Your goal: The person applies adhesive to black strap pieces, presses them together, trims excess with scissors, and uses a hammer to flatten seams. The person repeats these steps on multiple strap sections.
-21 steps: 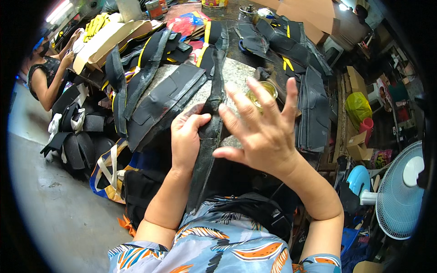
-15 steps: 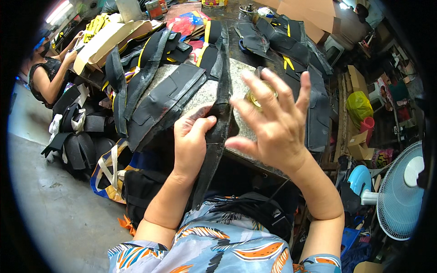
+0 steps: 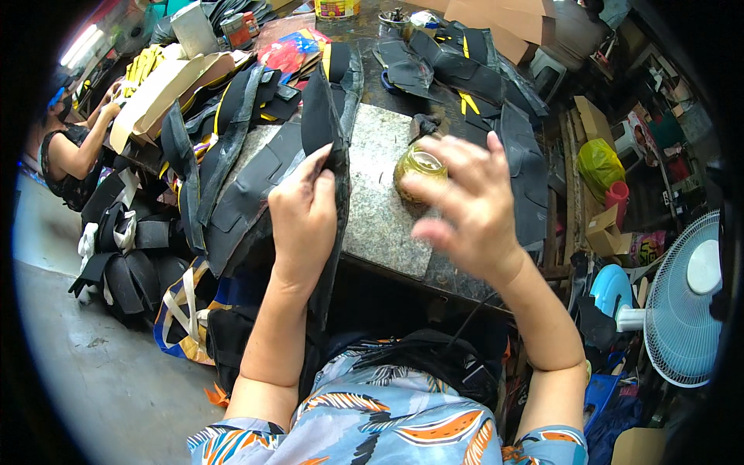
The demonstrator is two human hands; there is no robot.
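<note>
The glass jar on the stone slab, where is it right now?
In the head view the glass jar stands right of centre on the grey stone slab, just beyond the raised right hand and right of the black strip pinched in the left hand.

A long black fabric strip [image 3: 329, 155] hangs from the stone slab's [image 3: 380, 209] edge, tilted upright.

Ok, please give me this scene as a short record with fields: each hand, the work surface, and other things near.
left hand: pinching a long black fabric strip that hangs over the table edge
right hand: open, fingers spread, above a glass jar
surface: grey stone slab
around: black fabric pieces piled on the table
right side: white fan
far left: another person, seated
</note>
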